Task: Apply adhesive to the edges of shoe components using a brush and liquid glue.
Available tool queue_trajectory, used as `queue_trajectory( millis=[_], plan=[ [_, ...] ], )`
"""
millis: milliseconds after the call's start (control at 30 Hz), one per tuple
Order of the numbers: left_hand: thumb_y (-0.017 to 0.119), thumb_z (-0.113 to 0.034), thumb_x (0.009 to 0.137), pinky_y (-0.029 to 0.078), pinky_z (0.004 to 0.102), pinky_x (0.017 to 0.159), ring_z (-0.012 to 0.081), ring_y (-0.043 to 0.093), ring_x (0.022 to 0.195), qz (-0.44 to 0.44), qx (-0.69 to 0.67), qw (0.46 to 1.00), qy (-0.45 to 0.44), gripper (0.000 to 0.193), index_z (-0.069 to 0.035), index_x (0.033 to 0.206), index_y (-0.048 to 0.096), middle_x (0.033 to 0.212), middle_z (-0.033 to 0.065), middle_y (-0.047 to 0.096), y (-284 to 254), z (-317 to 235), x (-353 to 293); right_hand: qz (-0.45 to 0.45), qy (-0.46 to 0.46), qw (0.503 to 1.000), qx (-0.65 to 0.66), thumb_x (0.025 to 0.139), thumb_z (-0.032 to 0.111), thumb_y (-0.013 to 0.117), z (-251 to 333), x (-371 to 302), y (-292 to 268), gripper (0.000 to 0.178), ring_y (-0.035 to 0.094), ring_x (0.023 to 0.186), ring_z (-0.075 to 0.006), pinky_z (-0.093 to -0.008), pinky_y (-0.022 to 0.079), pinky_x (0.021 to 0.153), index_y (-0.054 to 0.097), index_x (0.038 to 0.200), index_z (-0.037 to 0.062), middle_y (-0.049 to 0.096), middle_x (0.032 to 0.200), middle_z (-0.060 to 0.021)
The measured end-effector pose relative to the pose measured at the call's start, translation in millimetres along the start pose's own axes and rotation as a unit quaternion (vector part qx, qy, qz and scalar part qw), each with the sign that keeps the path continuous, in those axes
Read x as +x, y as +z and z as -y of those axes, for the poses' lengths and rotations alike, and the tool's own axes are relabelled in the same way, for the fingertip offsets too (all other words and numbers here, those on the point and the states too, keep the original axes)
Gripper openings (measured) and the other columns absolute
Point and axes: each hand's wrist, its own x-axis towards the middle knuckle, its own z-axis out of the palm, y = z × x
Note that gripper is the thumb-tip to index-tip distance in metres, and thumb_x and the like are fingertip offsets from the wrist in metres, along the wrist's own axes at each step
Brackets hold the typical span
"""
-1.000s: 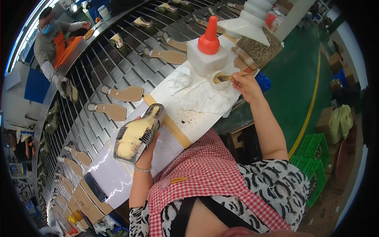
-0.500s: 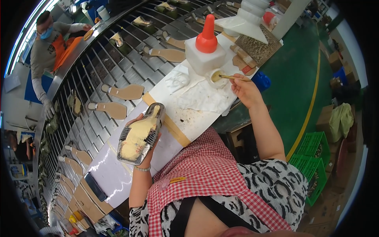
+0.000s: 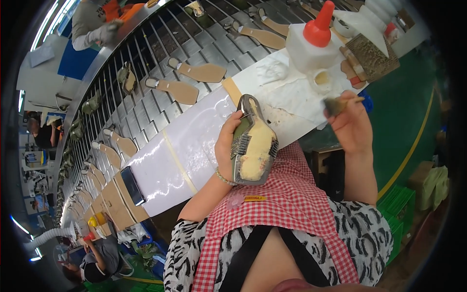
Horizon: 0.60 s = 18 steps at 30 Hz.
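Note:
My left hand (image 3: 225, 141) is closed around a shoe upper on its last (image 3: 254, 153), bottom side up, showing a pale yellow filler with dark pleated edges and an olive-green side. In my right hand (image 3: 354, 124) is a small brush (image 3: 336, 105), its dark bristles pointing left toward the shoe but apart from it. Behind the brush stands a small white cup (image 3: 322, 79) with yellowish liquid in it. Beside the cup is a square translucent bottle (image 3: 311, 51) with a red nozzle cap. Crumpled white cloth (image 3: 292, 100) lies on the white board.
Tan shoe soles (image 3: 177, 91) lie on the slatted metal conveyor (image 3: 146, 109), along with green shoe uppers (image 3: 127, 78). A phone (image 3: 132, 185) rests on cardboard at the left. A gloved co-worker's hand (image 3: 111, 32) is across the conveyor. Green crates (image 3: 398, 207) stand on the floor at right.
My right hand has lifted the brush out of the cup and drawn it back nearer to me. My left hand has brought the shoe closer to my body and more upright in view.

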Motion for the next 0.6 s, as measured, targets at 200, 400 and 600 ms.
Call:
queue_trajectory(
  millis=[200,400,600],
  plan=[
    [0.078,0.001,0.071,0.048,0.033,0.099,0.0232,0.051,0.121,0.028,0.071,0.997,-0.005,0.073,-0.003,0.131,0.037,0.142,0.0155,0.038,-3.8,11.1,-3.9,0.061,0.031,0.973,-0.22,0.085,-0.003,0.064,-41.1,-12.3,60.0,0.015,0.062,0.098,-0.0177,-0.0299,0.048,0.089,0.063,0.1,-0.0035,0.065,0.105,-0.0157],
    [0.066,-0.003,0.078,0.046,0.041,0.099,0.0392,0.054,0.121,-0.023,0.107,0.994,0.02,0.044,0.0,0.118,0.049,0.13,0.0212,0.055,-1.0,0.9,-2.5,0.084,0.06,0.96,-0.262,0.084,-0.006,0.062,-57.1,-12.7,64.0,0.014,0.061,0.097,-0.0162,-0.0283,0.048,0.088,0.063,0.097,-0.0031,0.063,0.108,-0.0166],
    [0.066,-0.015,0.08,0.045,0.0435,0.099,0.0422,0.052,0.121,-0.015,0.122,0.99,0.068,0.046,0.001,0.119,0.048,0.13,0.024,0.054,-2.2,2.5,-0.5,0.082,0.037,0.946,-0.31,0.085,-0.002,0.066,-65.9,-10.0,60.3,0.013,0.061,0.094,-0.0138,-0.0258,0.048,0.082,0.064,0.097,-0.0024,0.065,0.102,-0.0112]
  ],
)
